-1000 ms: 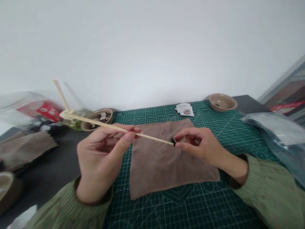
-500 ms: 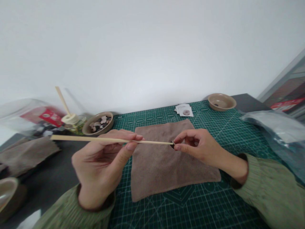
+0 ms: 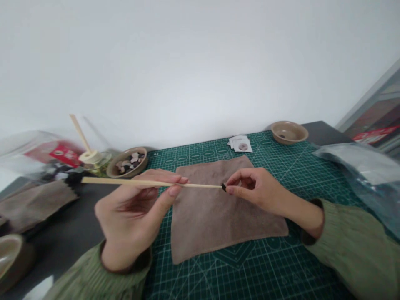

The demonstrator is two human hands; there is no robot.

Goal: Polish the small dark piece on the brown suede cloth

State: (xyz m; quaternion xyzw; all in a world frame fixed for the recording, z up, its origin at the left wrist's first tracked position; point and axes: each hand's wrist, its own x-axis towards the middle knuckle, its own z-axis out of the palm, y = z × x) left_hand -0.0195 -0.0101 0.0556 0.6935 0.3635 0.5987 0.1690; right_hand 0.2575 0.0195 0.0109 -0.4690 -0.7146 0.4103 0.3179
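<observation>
Between thumb and fingers, my left hand (image 3: 134, 221) pinches a pale wooden chopstick (image 3: 109, 181), which lies nearly level and points right. Its thin tip meets a small dark piece (image 3: 223, 187), perhaps a stone chip, above the brown cloth (image 3: 206, 221). My right hand (image 3: 261, 187) is closed on that piece with thumb and fingertips, and its fingers hide part of it. The cloth lies spread on the green cutting mat (image 3: 259, 271) below both hands.
A brown bowl of dark and pinkish pieces (image 3: 128, 161) stands back left, beside a glass jar (image 3: 100, 164) with a stick upright in it. Small white cards (image 3: 240, 143) and another brown bowl (image 3: 289, 132) are at the back. A clear plastic bag (image 3: 365, 166) lies right.
My right hand has shifted slightly left, and more of the dark piece shows at its fingertips. The chopstick's thick end has moved right, with the tip still at the piece.
</observation>
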